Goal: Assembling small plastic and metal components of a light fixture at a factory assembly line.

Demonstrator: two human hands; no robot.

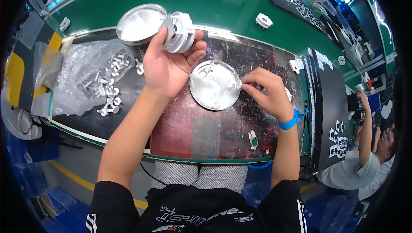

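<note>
My left hand [165, 67] is raised over the bench, fingers curled round a white plastic housing [183, 33] with a flat grey face on its left side. Below and to the right of it lies a shallow round dish [214, 108] holding smeared white paste [214, 87]. At the dish's right rim is my right hand [270, 93], with a blue band on its wrist. Its thumb and forefinger are pinched together by the paste; anything between them is too small to make out. A larger round tin [120, 16] of white material stands behind my left hand.
Small white stemmed plastic parts [112, 91] lie on a clear plastic bag [73, 78] at left. A white ring-shaped part [264, 21] sits on the green surface beyond. Stacked black trays [326, 104] stand at right, with a co-worker [360, 168] past them.
</note>
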